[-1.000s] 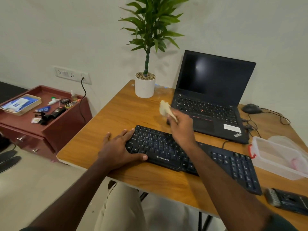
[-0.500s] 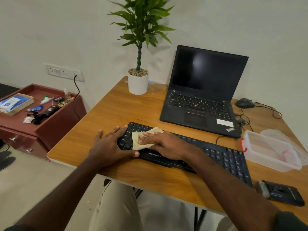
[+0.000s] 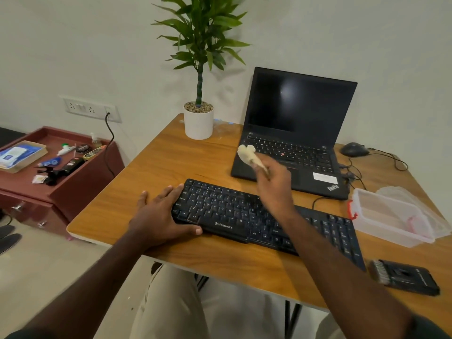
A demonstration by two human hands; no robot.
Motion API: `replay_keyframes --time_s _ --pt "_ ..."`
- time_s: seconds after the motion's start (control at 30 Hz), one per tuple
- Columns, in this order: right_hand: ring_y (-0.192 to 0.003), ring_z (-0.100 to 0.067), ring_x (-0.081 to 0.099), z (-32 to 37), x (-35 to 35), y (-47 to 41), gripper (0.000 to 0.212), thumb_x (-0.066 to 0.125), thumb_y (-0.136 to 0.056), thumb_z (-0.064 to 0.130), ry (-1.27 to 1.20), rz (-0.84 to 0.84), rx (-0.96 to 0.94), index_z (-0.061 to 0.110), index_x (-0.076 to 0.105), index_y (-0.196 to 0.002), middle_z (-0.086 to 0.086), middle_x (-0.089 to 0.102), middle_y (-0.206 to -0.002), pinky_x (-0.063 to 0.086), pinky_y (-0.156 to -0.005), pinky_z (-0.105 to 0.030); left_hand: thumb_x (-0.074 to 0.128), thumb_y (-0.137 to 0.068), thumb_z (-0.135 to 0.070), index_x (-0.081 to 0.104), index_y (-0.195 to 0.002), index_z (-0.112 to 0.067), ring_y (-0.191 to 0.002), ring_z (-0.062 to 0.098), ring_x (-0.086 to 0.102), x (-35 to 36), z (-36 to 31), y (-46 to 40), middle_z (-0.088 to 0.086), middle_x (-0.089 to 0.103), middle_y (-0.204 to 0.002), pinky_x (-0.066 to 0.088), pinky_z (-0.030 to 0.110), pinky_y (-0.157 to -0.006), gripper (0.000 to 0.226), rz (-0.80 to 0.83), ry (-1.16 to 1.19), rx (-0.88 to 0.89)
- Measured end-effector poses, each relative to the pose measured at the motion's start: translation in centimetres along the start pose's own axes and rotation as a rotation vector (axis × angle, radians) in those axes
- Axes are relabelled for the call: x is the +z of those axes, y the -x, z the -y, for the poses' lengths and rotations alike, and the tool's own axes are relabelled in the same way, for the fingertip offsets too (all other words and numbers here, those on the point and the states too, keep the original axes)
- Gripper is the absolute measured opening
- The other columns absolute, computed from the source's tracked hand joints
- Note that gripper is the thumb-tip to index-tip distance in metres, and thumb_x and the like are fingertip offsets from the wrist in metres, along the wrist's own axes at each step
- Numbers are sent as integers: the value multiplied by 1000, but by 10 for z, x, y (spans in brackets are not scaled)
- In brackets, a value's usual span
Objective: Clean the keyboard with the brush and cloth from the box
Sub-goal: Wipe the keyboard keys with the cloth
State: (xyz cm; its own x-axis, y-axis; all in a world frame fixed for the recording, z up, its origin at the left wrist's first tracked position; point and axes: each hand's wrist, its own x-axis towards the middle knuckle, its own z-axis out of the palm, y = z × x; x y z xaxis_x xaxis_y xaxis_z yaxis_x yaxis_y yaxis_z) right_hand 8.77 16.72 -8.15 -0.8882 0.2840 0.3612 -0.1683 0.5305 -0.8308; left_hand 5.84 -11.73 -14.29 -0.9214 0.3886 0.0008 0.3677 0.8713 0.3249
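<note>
On the wooden surface [image 3: 151,167] in front of me, the black keyboard [image 3: 244,216] lies slightly angled, its left end nearer the far side than its right end. My left hand [image 3: 161,214] rests flat against the keyboard's left end, fingers straight and spread, thumb along the front edge; it grasps nothing. My right hand [image 3: 275,182] is raised above the keyboard's middle, clear of the keys, and pinches the pale yellow cloth [image 3: 249,155]. The cloth is bunched and sticks up from the hand, in front of the open laptop [image 3: 298,133]; motion blur hides the exact finger positions.

To the right of the keyboard stands the clear plastic box [image 3: 389,216] with a red latch, open, with its lid [image 3: 415,204] lying just behind it. Something pink lies inside the box; I cannot tell what it is. The black brush [image 3: 403,277] lies on the surface near the right front corner, just beside the keyboard's right end, bristles pointing left.

A potted plant [image 3: 198,118] stands at the far left of the surface. A mouse [image 3: 354,149] sits right of the laptop.
</note>
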Motion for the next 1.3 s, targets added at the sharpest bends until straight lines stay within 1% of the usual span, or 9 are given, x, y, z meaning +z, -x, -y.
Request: replay_keyframes --time_s 0.07,0.13,0.2,0.5,0.83,0.97,1.07,1.17,1.3 --pt "-62 -2 56 6 16 15 39 54 -103 16 176 172 -89 24 56 -141 -6 70 -121 44 -53 -13 34 -47 -108 0 -159 -32 -152 17 15 0 -1 0 3 17 -166 -6 54 -122 140 5 -3 2" --pt "-105 -14 64 2 34 30 42 51 -105 20 458 465 -88 31 51 -145 -3 56 -146 53 -90 -26 35 -47 -108 3 -159 -32 -151 16 17 0 -2 0 3 19 -165 -4 54 -122 139 -15 -5 2" --pt "-149 -21 33 -8 42 37 44 48 -106 22 563 578 -111 37 47 -147 7 37 -160 22 -125 -42 36 -49 -108 6 -159 -31 -151 14 17 0 -3 0 1 21 -165 -3 54 -122 137 -32 -2 2" --pt "-144 2 36 -21 -32 32 42 59 -100 16 279 930 -168 40 61 -135 14 49 -151 28 -124 -41 38 -49 -107 10 -158 -33 -151 13 18 0 -5 2 0 24 -164 -2 55 -122 134 -41 4 -14" --pt "-87 -9 70 -18 -83 7 18 56 -102 15 38 728 117 19 74 -104 8 75 -90 54 -72 -24 37 -50 -107 10 -158 -32 -150 16 21 0 -6 3 3 26 -163 -1 55 -122 134 -48 0 -13" --pt "-91 -6 70 -18 -68 -1 26 57 -102 16 -14 104 109 22 70 -124 4 76 -110 58 -81 -27 34 -48 -108 9 -158 -32 -150 17 20 -2 -7 3 3 24 -164 -1 55 -122 136 -35 -9 -18" --pt "-69 1 55 -10 -44 18 37 56 -102 17 381 192 -59 24 59 -139 -2 72 -120 51 -67 -18 33 -47 -108 9 -158 -32 -150 17 20 -2 -7 2 3 24 -164 -1 55 -122 137 -31 -8 -18" --pt "-129 -17 53 -10 -20 48 44 46 -107 24 725 460 -28 28 44 -150 0 46 -155 36 -116 -39 35 -48 -108 11 -158 -32 -150 16 20 -1 -7 2 2 26 -163 0 55 -122 136 -53 -4 -15" --pt "-155 -16 16 -19 -22 70 46 48 -106 26 590 522 -35 38 41 -150 11 29 -162 9 -128 -45 35 -49 -107 12 -158 -32 -150 16 21 0 -6 2 1 27 -163 0 56 -122 135 -59 -9 -12"
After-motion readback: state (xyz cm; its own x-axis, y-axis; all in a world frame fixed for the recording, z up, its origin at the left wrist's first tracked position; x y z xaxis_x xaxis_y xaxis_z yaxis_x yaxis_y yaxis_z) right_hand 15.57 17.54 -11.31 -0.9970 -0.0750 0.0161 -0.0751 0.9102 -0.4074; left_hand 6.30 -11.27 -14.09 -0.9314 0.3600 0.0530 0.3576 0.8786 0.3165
